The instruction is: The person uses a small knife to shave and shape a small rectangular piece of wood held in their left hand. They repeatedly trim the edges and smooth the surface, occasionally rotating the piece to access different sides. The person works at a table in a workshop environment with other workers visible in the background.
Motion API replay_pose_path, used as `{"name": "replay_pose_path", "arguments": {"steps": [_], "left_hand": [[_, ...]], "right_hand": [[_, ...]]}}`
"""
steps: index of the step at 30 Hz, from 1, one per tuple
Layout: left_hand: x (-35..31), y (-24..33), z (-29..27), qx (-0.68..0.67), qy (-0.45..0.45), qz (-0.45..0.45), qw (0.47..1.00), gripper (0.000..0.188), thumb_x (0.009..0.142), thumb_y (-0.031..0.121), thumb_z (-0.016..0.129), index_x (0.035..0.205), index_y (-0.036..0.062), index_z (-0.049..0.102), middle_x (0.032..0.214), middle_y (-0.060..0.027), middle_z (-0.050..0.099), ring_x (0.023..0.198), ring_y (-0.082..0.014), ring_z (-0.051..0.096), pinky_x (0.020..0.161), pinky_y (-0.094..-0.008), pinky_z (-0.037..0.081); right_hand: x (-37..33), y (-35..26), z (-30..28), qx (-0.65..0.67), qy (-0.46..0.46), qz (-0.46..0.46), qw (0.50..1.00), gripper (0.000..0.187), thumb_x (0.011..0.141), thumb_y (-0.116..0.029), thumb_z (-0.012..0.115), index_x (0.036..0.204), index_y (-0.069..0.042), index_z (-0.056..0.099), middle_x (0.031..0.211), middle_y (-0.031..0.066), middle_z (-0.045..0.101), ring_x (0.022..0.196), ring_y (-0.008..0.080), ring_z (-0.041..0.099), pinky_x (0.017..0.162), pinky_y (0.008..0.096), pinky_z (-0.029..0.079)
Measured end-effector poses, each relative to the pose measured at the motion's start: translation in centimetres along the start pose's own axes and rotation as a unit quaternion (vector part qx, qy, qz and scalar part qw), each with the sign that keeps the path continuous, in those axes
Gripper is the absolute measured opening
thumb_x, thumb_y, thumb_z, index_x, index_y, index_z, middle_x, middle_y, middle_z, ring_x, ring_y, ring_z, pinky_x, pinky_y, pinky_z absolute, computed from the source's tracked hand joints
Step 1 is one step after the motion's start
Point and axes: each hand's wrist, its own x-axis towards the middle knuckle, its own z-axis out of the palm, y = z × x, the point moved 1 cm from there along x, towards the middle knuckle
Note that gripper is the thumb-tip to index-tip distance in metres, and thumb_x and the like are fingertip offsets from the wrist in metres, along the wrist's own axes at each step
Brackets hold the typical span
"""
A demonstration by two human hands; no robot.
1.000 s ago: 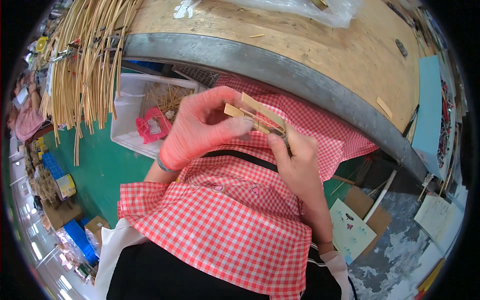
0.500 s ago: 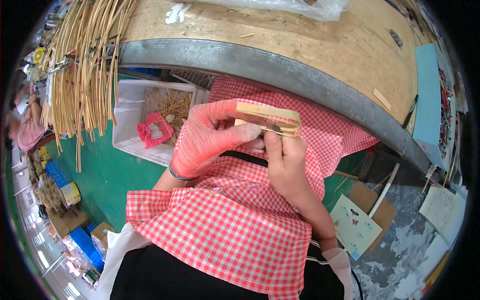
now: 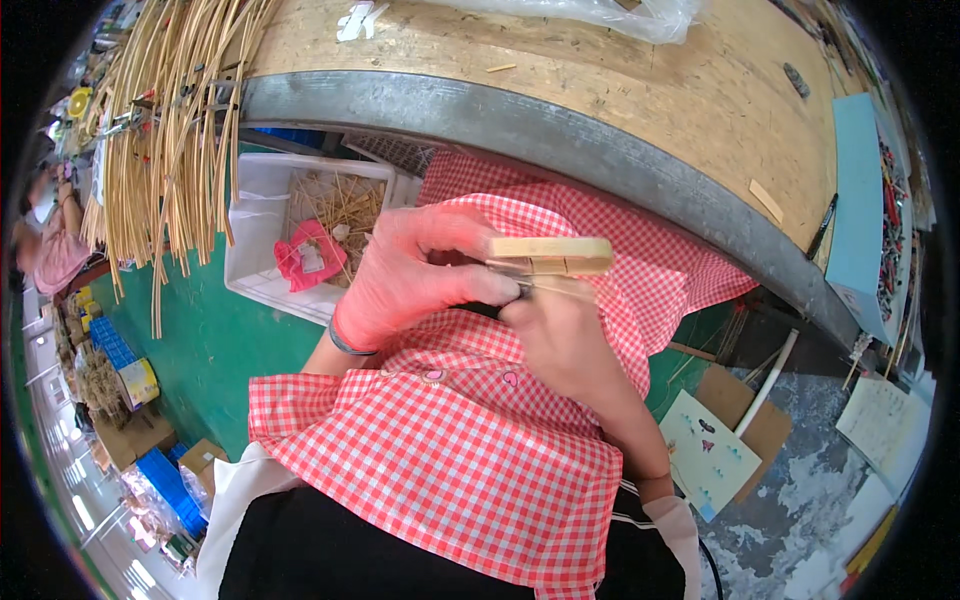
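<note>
My left hand [image 3: 400,270], in a red knitted glove, pinches a pale bamboo strip [image 3: 555,246] that is bent into a narrow loop, its rounded end pointing right. My bare right hand [image 3: 565,325] is closed just below the loop, its fingers smeared by motion. A small dark piece [image 3: 523,289] shows between the left thumb and the right fingertips; its kind is not clear, and the right fingers partly hide it. Both hands are over my lap, above a red-and-white checked apron [image 3: 450,450].
A wooden workbench [image 3: 560,85] with a metal edge lies ahead. Bamboo strips [image 3: 170,150] hang off its left end. Below stands a white bin [image 3: 270,215] with scraps and a pink cloth. A light-blue box [image 3: 855,200] sits at the right. Another person [image 3: 60,245] is at far left.
The bamboo loop has tipped and moved slightly down, its rounded end further right. My right hand has shifted down and left, its fingers now blurred. The left hand keeps its pinch.
</note>
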Motion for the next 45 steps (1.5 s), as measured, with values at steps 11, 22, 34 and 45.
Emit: {"name": "replay_pose_path", "arguments": {"steps": [11, 22, 34, 45], "left_hand": [[0.4, -0.1, -1.2, 0.008, 0.122, -0.004, 0.992, 0.01, 0.081, 0.006, 0.071, 0.086, -0.0009, 0.067, 0.078, -0.002, 0.065, 0.07, -0.0069, 0.059, 0.062, -0.0213, 0.048], [0.8, -1.0, -0.4, 0.01, 0.081, -0.01, 0.997, 0.012, 0.078, 0.008, 0.071, 0.077, -0.0007, 0.063, 0.074, -0.0035, 0.061, 0.066, -0.0099, 0.057, 0.061, -0.0228, 0.045], [0.6, -1.2, -1.8, -0.053, -0.005, 0.001, 0.999, 0.033, 0.077, 0.014, 0.075, 0.104, -0.0007, 0.064, 0.09, -0.0038, 0.063, 0.082, -0.011, 0.058, 0.074, -0.0253, 0.048], [0.0, 0.6, 1.7, -0.175, 0.044, -0.049, 0.982, 0.025, 0.076, 0.008, 0.072, 0.098, -0.0037, 0.068, 0.097, -0.0127, 0.067, 0.09, -0.02, 0.064, 0.082, -0.0332, 0.052]], "right_hand": [[-0.2, 1.6, -1.3, 0.051, 0.18, 0.131, 0.974, 0.024, 0.084, -0.016, 0.072, 0.097, 0.001, 0.06, 0.068, 0.0062, 0.058, 0.057, 0.013, 0.055, 0.052, 0.0287, 0.043], [0.4, 3.1, -5.3, 0.301, 0.278, 0.162, 0.898, 0.01, 0.089, -0.006, 0.063, 0.096, 0.002, 0.063, 0.073, 0.0073, 0.066, 0.051, 0.0053, 0.049, 0.046, 0.0207, 0.039], [0.4, 2.0, -3.0, 0.169, 0.011, 0.132, 0.977, 0.015, 0.082, -0.012, 0.073, 0.087, 0.001, 0.067, 0.07, 0.0008, 0.061, 0.062, 0.0048, 0.052, 0.054, 0.0235, 0.04], [0.6, 0.2, -0.4, 0.067, 0.084, 0.01, 0.994, 0.02, 0.072, -0.008, 0.077, 0.085, 0.001, 0.065, 0.074, 0.0068, 0.063, 0.066, 0.0147, 0.06, 0.058, 0.0294, 0.045]]}}
